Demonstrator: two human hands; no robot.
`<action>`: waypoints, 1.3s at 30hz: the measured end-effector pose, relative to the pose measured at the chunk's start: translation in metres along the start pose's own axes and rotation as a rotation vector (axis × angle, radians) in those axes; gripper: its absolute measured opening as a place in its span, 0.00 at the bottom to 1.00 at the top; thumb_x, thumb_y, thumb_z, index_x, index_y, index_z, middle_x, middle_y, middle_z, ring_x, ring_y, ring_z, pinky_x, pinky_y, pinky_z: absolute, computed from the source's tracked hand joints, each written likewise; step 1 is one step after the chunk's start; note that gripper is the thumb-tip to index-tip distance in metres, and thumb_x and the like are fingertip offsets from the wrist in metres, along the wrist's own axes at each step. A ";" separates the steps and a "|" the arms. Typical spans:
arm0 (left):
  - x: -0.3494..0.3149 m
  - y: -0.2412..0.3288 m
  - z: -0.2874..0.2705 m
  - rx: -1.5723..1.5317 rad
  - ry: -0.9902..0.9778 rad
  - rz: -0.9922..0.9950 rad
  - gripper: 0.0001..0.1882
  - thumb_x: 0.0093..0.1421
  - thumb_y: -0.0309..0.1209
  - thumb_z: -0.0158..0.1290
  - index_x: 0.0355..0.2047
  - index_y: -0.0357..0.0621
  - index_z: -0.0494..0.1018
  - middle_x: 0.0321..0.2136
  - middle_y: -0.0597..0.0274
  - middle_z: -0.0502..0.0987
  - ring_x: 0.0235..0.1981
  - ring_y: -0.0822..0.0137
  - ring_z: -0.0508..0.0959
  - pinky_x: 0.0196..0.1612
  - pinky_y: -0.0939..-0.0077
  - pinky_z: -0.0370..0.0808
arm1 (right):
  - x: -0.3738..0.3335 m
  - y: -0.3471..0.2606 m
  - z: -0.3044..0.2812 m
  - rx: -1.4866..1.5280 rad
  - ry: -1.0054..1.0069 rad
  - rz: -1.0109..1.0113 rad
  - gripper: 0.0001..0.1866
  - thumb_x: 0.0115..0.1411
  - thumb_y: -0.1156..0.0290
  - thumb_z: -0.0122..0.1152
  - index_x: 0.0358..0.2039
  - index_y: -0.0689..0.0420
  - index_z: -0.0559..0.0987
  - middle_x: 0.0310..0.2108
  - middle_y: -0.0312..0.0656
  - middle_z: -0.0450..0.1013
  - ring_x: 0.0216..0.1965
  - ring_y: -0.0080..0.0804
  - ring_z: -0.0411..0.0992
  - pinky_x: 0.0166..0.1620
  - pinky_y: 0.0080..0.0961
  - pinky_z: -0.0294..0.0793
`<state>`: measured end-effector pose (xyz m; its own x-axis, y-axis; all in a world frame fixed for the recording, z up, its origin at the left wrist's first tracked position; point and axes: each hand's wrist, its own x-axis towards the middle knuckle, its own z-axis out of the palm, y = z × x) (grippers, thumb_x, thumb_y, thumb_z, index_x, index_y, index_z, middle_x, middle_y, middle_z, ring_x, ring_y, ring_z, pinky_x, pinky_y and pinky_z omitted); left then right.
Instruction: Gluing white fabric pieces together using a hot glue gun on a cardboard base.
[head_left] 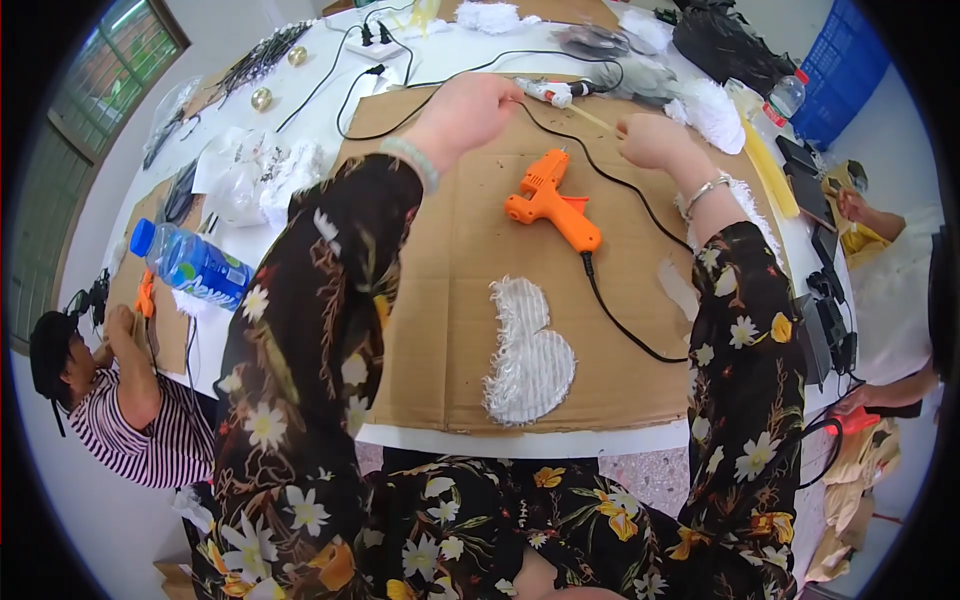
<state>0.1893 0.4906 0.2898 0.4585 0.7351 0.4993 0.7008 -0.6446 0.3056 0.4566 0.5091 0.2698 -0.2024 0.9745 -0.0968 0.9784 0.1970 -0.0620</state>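
Note:
My left hand [470, 115] is closed near the far edge of the cardboard; a black cord [600, 158] runs out beside its fingertips, and what the fingers grip is hidden. To its right, my right hand [655, 140] pinches one end of a thin, pale yellowish glue stick [592, 118]. Beyond and between both hands lies a white glue gun [553, 92] with a dark and red part. An orange glue gun [553, 203] rests untouched on the cardboard, nozzle pointing away from me. Nearer to me lies a white, fringed, two-lobed fabric piece [530, 355].
Under the work is a cardboard sheet [430, 330] on a white table. A water bottle [190, 265] and crumpled plastic [255, 175] are left; a power strip [378, 48] and black feathers [730, 45] are far. Co-workers sit left [130, 400] and right [890, 280].

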 end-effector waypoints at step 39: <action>0.090 -0.032 0.105 0.845 -0.057 0.631 0.11 0.47 0.32 0.54 0.32 0.44 0.74 0.28 0.71 0.75 0.36 0.70 0.72 0.40 0.69 0.66 | -0.016 -0.023 -0.010 -0.026 -0.019 0.003 0.13 0.58 0.68 0.43 0.32 0.61 0.75 0.34 0.51 0.75 0.37 0.49 0.74 0.41 0.42 0.73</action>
<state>0.2657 0.5991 0.2396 0.8819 0.3407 0.3258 0.4696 -0.5740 -0.6709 0.4374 0.4899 0.2825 -0.1996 0.9730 -0.1162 0.9798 0.1967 -0.0360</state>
